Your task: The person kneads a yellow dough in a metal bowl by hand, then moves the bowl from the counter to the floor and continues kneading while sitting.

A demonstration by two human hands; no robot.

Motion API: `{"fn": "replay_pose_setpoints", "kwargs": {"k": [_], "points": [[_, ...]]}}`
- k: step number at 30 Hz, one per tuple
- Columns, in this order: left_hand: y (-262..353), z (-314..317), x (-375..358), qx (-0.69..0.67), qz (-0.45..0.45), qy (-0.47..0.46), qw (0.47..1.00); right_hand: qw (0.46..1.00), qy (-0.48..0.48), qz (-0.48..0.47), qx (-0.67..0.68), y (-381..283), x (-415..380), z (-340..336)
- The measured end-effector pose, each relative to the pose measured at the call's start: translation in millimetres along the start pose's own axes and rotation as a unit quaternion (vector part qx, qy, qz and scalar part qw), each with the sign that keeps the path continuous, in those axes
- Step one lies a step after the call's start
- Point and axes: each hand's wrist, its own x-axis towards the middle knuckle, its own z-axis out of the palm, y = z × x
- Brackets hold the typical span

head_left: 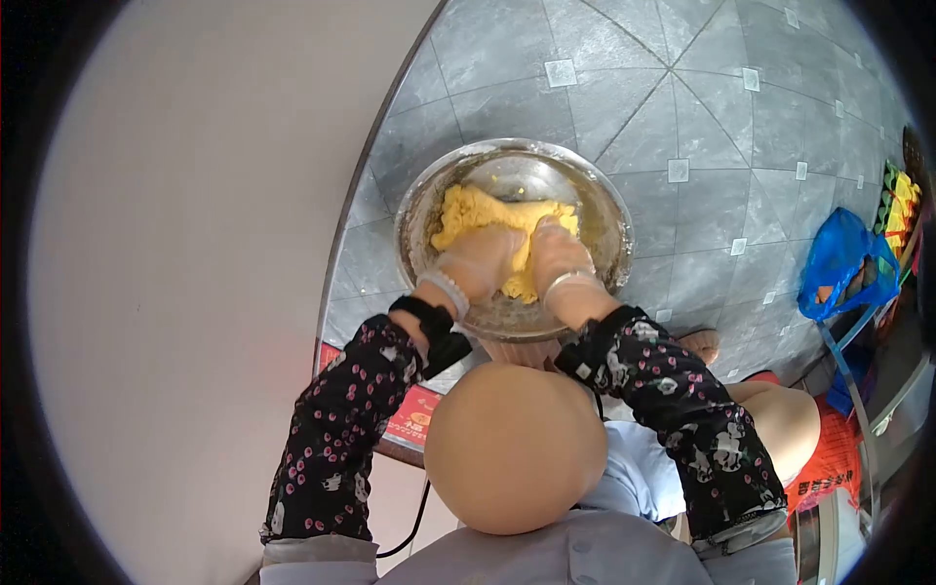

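A wide metal bowl [615,219] with residue on its inner wall holds a lumpy mass of yellow dough [473,210]. My left hand [485,259] presses into the dough on the left side, its fingers bent and partly sunk in or hidden by it. Close beside it on the right, my right hand [560,255] is closed against the dough, its fingertips out of sight. Both hands appear to wear thin clear gloves, gathered at the wrists. Dough shows between the hands and below them.
A round wooden stool or ball-like shape [517,448] is below the bowl. Grey tiled floor [624,117] surrounds it. A pale wall [195,195] is at left, red printed paper [413,413] at lower left, a blue plastic bag [843,268] at right.
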Motion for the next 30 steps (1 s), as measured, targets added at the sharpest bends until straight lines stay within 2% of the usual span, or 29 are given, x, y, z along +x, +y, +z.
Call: {"fn": "replay_pose_setpoints", "kwargs": {"k": [4,7,10,11,13,14,15,16,17,19,20,22,23,24,25,26,27,29,30], "points": [[-11.1,-8.0,19.8,0.022,0.006,0.052,0.998,0.998,0.045,-0.033,0.034,1.3,22.3,3.0],[1.5,-22.5,25.1,0.048,-0.028,0.106,0.993,0.986,-0.026,0.049,0.158,-13.2,20.2,-25.9],[25.1,-30.6,20.1,0.104,-0.067,0.139,0.983,0.958,0.012,0.074,0.277,-0.5,27.7,-7.2],[29.2,-34.5,26.8,0.095,-0.095,0.106,0.985,0.942,0.0,0.089,0.325,7.1,39.8,-1.0],[37.4,-35.4,14.4,0.101,-0.054,0.118,0.986,0.937,0.03,0.043,0.345,21.7,32.9,8.0],[39.8,-28.9,-6.9,0.097,-0.037,0.121,0.987,0.968,0.048,-0.001,0.245,31.7,12.4,8.9],[35.7,-23.3,-26.7,-0.005,-0.049,0.144,0.988,0.986,0.075,-0.041,0.14,31.9,-20.4,-5.8],[27.3,-23.8,-40.7,-0.107,-0.06,0.166,0.978,0.99,0.081,-0.038,0.108,29.1,-26.6,-24.2],[22.3,-21.9,-55.0,-0.322,-0.122,0.166,0.924,0.992,0.087,-0.041,0.076,28.0,-27.3,-37.0],[11.7,3.9,-48.7,-0.28,-0.15,0.283,0.905,0.979,0.163,-0.112,-0.056,29.7,-24.5,-49.8],[8.8,12.4,-39.4,-0.253,-0.16,0.341,0.891,0.975,0.193,-0.11,0.004,26.5,-8.9,-48.7],[32.9,-22.6,-25.5,-0.138,-0.301,0.137,0.933,0.952,0.253,-0.118,0.124,19.7,22.2,-46.9],[18.8,-18.7,-11.0,-0.023,-0.268,0.115,0.956,0.945,0.205,-0.056,0.25,14.1,53.1,-41.4],[12.9,-14.2,-11.9,0.124,-0.168,0.135,0.969,0.916,0.153,0.008,0.372,11.7,68.7,-36.8],[9.2,-11.3,-13.9,0.285,-0.079,0.178,0.939,0.877,0.087,0.011,0.473,2.4,58.7,-41.3],[3.4,-12.1,-17.1,0.027,-0.102,0.222,0.969,0.824,0.018,0.013,0.566,-5.2,48.7,-48.5],[0.2,-16.7,-21.7,-0.234,-0.121,0.252,0.931,0.759,-0.051,0.013,0.649,-12.4,34.9,-58.6],[-6.6,-27.0,-41.2,-0.483,-0.035,0.247,0.839,0.82,-0.087,-0.105,0.556,-4.0,2.1,-65.5],[-6.8,-29.5,-60.3,-0.488,0.061,0.225,0.841,0.842,-0.106,-0.159,0.505,2.9,-16.1,-65.6]]}}
